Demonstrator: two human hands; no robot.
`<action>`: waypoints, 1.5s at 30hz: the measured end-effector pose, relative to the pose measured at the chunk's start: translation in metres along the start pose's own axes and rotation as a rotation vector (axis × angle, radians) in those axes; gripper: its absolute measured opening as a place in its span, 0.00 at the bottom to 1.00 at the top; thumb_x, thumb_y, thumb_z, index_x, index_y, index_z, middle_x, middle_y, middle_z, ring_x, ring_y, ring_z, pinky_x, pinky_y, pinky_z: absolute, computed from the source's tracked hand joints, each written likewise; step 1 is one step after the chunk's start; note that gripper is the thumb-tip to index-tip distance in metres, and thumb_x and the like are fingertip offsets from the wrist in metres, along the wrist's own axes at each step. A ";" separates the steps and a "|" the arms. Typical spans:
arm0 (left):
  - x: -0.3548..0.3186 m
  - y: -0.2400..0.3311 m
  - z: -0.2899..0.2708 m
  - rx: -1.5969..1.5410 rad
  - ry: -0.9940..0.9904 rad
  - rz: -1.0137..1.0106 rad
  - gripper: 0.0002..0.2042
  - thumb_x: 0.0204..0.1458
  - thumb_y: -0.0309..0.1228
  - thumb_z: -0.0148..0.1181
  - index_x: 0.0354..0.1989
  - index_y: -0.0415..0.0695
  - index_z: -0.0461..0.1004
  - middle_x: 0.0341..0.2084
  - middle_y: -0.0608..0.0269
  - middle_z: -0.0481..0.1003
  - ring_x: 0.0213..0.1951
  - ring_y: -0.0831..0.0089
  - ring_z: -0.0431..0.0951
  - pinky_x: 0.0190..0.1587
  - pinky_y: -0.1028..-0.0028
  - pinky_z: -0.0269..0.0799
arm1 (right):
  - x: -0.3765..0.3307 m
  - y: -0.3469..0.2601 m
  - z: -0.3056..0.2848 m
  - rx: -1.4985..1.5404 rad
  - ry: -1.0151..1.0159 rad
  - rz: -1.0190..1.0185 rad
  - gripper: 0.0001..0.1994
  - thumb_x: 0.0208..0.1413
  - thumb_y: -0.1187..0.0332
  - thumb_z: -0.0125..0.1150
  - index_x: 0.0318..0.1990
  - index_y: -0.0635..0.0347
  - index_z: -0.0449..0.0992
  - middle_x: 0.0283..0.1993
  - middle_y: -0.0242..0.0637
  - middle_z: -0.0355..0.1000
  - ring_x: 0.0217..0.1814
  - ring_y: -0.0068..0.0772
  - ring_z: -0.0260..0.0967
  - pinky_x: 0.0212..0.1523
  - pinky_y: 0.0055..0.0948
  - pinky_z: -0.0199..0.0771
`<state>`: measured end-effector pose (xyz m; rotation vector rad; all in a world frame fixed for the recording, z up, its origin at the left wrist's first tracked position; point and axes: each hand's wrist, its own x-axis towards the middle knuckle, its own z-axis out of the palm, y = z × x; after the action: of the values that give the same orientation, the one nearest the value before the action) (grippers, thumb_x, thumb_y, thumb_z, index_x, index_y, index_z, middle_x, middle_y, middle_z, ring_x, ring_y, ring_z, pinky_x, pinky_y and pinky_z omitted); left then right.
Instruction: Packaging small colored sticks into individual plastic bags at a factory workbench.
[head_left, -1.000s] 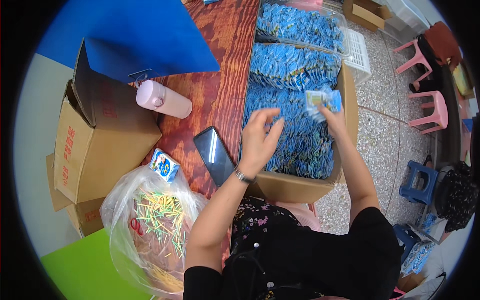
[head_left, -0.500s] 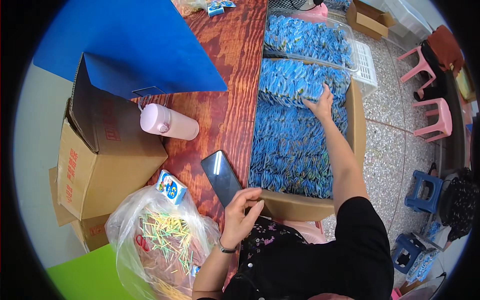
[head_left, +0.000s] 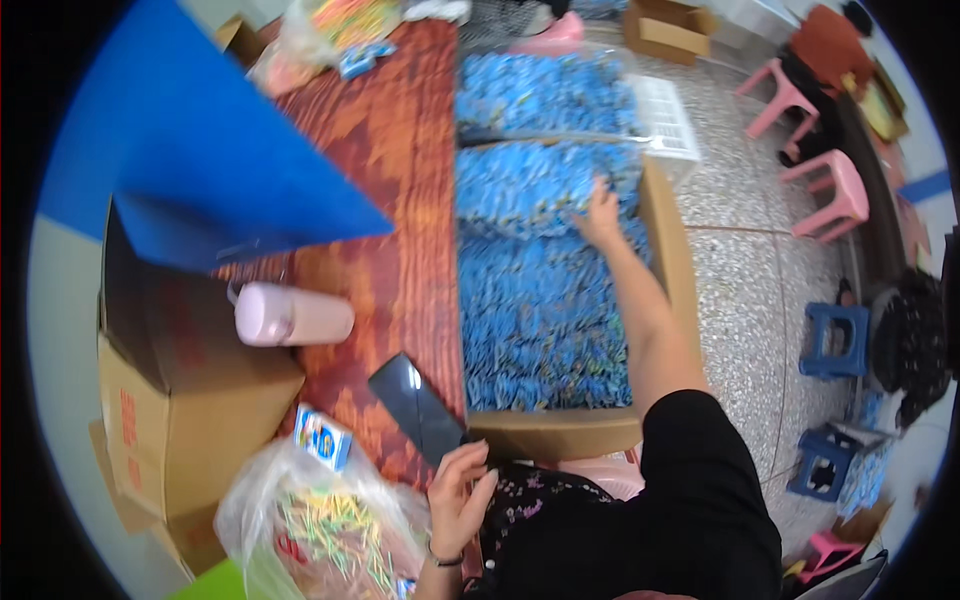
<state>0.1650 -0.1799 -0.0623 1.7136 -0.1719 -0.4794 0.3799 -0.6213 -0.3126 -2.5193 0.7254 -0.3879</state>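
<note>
Blue packets (head_left: 545,300) fill the cardboard box (head_left: 665,230) at one o'clock of the wooden table (head_left: 395,180), and the right hand (head_left: 601,212) rests on them with fingers spread. At six o'clock, the left hand (head_left: 457,496), fingers loosely curled and holding nothing, touches the near end of a black phone (head_left: 417,407); a pink bottle (head_left: 290,314) lies at nine o'clock.

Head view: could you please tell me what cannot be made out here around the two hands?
- Right hand: fingertips are blurred among the small blue packets, so any grip is unclear.
- Large brown cardboard box: its depth is hidden by packets.
- Left hand: the wrist runs off the lower edge.
- Flat black phone: screen shows nothing.
</note>
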 end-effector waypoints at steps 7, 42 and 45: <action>-0.042 0.003 -0.015 -0.031 0.025 -0.123 0.16 0.53 0.13 0.55 0.51 0.32 0.69 0.53 0.56 0.66 0.51 0.72 0.74 0.54 0.75 0.71 | -0.036 -0.069 -0.017 -0.073 -0.177 0.178 0.58 0.38 0.59 0.76 0.72 0.41 0.37 0.59 0.52 0.54 0.59 0.60 0.59 0.55 0.52 0.66; -0.307 -0.114 -0.051 0.663 0.972 -0.058 0.17 0.52 0.29 0.60 0.50 0.40 0.72 0.50 0.45 0.72 0.53 0.48 0.71 0.57 0.58 0.64 | -0.438 -0.463 -0.088 0.396 -0.798 -1.793 0.07 0.42 0.68 0.63 0.30 0.54 0.75 0.28 0.42 0.71 0.32 0.44 0.73 0.33 0.39 0.73; -0.316 -0.117 -0.049 0.687 1.065 -0.034 0.14 0.49 0.29 0.63 0.44 0.40 0.75 0.45 0.48 0.75 0.47 0.51 0.74 0.51 0.59 0.68 | -0.441 -0.475 -0.104 0.278 -0.727 -1.667 0.07 0.54 0.64 0.58 0.29 0.56 0.76 0.25 0.45 0.73 0.29 0.50 0.73 0.31 0.44 0.71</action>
<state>-0.1175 0.0070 -0.1002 2.4120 0.5208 0.5775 0.1781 -0.0618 -0.0347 -2.0953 -1.6351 -0.0093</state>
